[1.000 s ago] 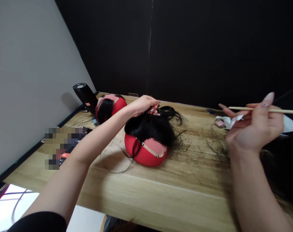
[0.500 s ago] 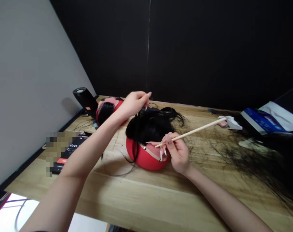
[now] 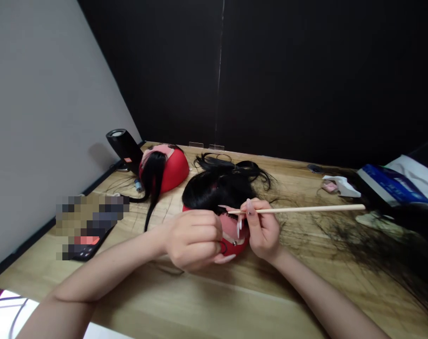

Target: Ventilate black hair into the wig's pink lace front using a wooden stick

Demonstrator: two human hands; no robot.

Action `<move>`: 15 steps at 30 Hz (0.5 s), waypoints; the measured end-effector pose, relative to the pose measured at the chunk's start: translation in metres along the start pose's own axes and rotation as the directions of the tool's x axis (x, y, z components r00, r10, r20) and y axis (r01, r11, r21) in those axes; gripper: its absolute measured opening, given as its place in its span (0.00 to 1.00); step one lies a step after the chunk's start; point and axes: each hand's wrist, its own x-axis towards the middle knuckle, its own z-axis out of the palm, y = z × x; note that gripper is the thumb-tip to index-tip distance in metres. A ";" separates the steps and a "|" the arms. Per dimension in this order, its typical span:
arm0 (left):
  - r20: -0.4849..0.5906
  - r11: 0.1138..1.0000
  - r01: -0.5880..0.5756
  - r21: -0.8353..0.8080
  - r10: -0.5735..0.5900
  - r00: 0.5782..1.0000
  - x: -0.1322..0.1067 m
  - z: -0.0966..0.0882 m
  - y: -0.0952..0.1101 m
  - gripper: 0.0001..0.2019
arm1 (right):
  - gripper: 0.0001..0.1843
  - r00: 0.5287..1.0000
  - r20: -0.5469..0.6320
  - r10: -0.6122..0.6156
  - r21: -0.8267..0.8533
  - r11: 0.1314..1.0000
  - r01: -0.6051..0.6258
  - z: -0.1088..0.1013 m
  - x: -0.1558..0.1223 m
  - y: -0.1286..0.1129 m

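A red dome-shaped head form (image 3: 241,248) stands on the table, wearing a pinkish mesh wig cap (image 3: 228,224) with long black hair (image 3: 217,189) lying back over it. Pinched in my right hand (image 3: 265,233) is a slim pale wooden stick (image 3: 313,209), held nearly level. Its left tip reaches the cap at the hair's front edge; I cannot make out how the tip ends. My left hand (image 3: 196,239) is closed in front of the form, fingers curled, covering the form's left part. Whatever those fingers hold, if anything, is hidden.
Behind on the left sits a second red head form (image 3: 177,170) with cap and black hair, beside a black cylindrical speaker (image 3: 124,147). A partly blurred phone (image 3: 89,248) lies at left. Rightward are crumpled tissue (image 3: 344,186), a blue packet (image 3: 393,184) and loose dark hair (image 3: 362,245).
My left hand has come down from above the hair to the front of the head form. The stick in my right hand has swung from slanting upward to nearly level.
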 end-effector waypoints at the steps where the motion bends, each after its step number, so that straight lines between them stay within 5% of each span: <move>1: 0.027 1.000 -0.022 0.001 0.022 0.999 -0.004 0.007 -0.002 0.13 | 0.07 1.000 0.007 -0.015 -0.007 1.000 0.015 -0.001 0.000 0.001; 5: 0.059 0.998 -0.039 -0.042 0.042 0.997 -0.015 0.024 -0.013 0.14 | 0.08 0.998 0.052 -0.035 -0.008 0.999 0.035 -0.004 0.000 0.002; 15: -0.066 0.972 0.051 -0.229 -0.068 0.995 -0.026 0.027 -0.026 0.07 | 0.10 0.983 0.144 -0.116 -0.022 0.992 0.121 -0.011 0.001 0.001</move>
